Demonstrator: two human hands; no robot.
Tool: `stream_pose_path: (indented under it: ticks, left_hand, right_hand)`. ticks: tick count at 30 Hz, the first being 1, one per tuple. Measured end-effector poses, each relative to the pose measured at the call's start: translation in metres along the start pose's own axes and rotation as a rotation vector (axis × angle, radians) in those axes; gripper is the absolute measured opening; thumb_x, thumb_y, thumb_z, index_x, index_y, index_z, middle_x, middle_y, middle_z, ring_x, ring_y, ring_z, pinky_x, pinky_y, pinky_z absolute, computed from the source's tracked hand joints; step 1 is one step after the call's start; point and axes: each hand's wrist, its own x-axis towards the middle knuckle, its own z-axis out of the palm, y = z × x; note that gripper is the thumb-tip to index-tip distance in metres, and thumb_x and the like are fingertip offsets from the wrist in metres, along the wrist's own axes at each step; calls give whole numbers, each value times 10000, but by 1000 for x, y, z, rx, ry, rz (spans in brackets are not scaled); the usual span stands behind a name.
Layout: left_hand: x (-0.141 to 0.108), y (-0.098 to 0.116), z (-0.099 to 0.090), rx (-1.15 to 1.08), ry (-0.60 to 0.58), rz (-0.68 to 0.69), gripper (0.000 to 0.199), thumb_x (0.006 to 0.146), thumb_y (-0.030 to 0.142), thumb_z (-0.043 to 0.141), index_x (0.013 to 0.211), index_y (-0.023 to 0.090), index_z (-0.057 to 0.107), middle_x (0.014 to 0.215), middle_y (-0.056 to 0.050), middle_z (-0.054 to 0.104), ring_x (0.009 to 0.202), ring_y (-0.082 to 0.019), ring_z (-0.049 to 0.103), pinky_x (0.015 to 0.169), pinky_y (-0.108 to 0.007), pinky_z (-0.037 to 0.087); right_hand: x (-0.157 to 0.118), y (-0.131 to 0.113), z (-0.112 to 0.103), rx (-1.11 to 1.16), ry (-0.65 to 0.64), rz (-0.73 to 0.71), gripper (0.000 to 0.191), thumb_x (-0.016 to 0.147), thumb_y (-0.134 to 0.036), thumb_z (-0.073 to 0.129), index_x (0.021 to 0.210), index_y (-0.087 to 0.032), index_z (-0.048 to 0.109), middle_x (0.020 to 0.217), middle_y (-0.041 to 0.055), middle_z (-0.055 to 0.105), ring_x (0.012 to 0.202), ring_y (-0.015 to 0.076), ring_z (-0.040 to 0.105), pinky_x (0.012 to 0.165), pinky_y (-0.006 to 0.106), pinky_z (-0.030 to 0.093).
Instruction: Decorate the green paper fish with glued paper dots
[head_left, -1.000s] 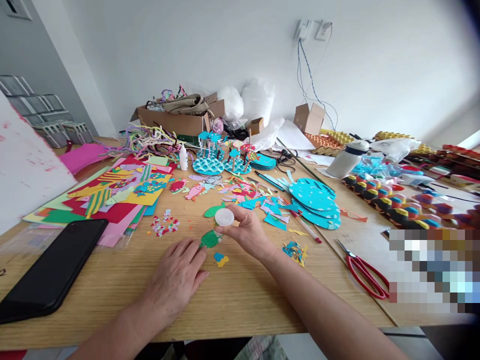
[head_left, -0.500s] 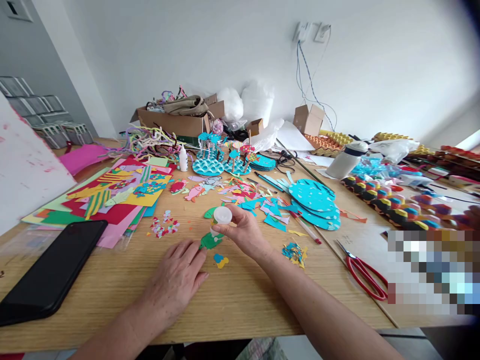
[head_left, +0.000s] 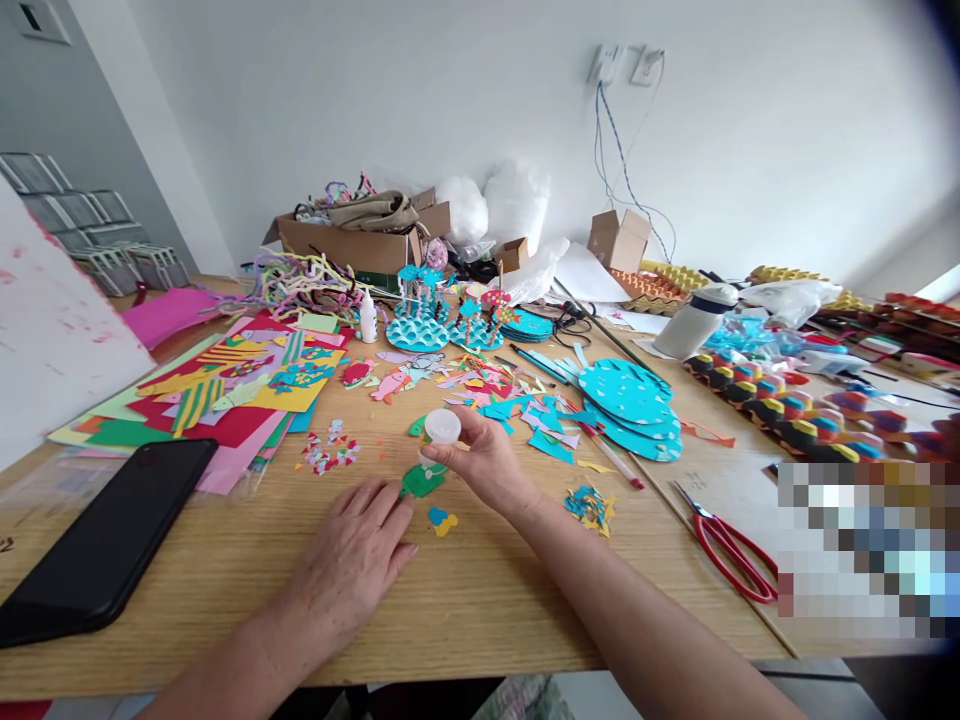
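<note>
While pinching a small white container between thumb and fingers of the right hand, round end up, hovers at the wrist over the table, just beside the green paper fish, with forearm slanting in from four o'clock. Cannot tell touching from hovering for the container's lower end. Taking that fish as dial centre, rests the left hand at eight, palm down, fingers stretched close together, grasping nothing, tips against the fish's near end. With container and right hand, partly covers a second green fish at twelve. Has blue-and-yellow cutouts close by at five, snippets just past three, and red-handled scissors farther out between three and four. Also shows confetti towards ten, a paper stack beyond it, a black phone between eight and nine, blue discs between two and three, wavy blue stands at twelve, and an upright bottle at eleven.
</note>
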Motion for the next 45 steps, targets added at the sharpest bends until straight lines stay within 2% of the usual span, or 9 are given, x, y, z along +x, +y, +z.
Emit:
stream_pose_path:
  ticks: [7,12,17,23,27,34,38,45]
  left_hand:
    - [0,1,-1,-21,1,-18,279,808,250,514,1078,188,542,1074,-89,584,1021,-259,505,873,-417,399]
    - [-1,1,0,4,14,-10,293,805,247,512,1088,173,534,1075,-105,584,1018,-266,505,870,-419,399]
    - [0,0,1,22,-12,1,337,753,210,578,1081,146,538,1059,-106,582,1012,-281,500,862,-424,409]
    - [0,0,1,41,9,12,328,777,232,548,1094,151,526,1081,-114,572,1010,-274,497,854,-426,417]
    - [0,0,1,46,9,21,321,773,231,555,1082,144,533,1045,-113,582,996,-281,502,838,-430,426]
    - [0,0,1,31,-16,10,348,754,208,584,1092,148,530,1088,-105,572,1018,-281,497,862,-429,414]
    - [0,0,1,18,-9,-1,342,760,213,580,1094,158,534,1089,-101,575,1027,-278,498,866,-427,410]
    - [0,1,0,-5,6,-19,323,769,209,570,1086,163,535,1086,-99,576,1039,-272,491,874,-422,403]
  right_hand:
    - [-5,-9,-1,127,-1,21,248,631,-376,685,708,-203,525,662,-31,514,621,112,477,579,235,416]
    - [-6,-7,8,48,-69,-12,241,639,-374,682,719,-203,532,672,-27,530,647,121,486,614,245,412]
    - [-3,-4,8,8,-48,-31,235,643,-365,680,711,-199,528,669,-25,530,639,123,484,609,244,400]
    - [-4,-7,10,-12,-80,-55,221,656,-369,667,714,-201,537,662,-22,533,636,126,488,611,243,401]
    - [-1,-7,8,-78,-54,-77,203,659,-342,667,689,-195,531,647,-25,522,627,122,475,600,239,389]
    - [0,-4,-2,-85,23,-25,212,648,-337,675,704,-184,538,662,-20,525,636,125,467,598,248,388]
    - [2,-5,-3,-63,23,-9,214,639,-334,680,696,-182,540,660,-19,521,633,127,460,594,253,386]
    - [4,0,-2,102,45,75,210,604,-301,689,692,-199,528,641,-38,508,613,120,458,588,249,396]
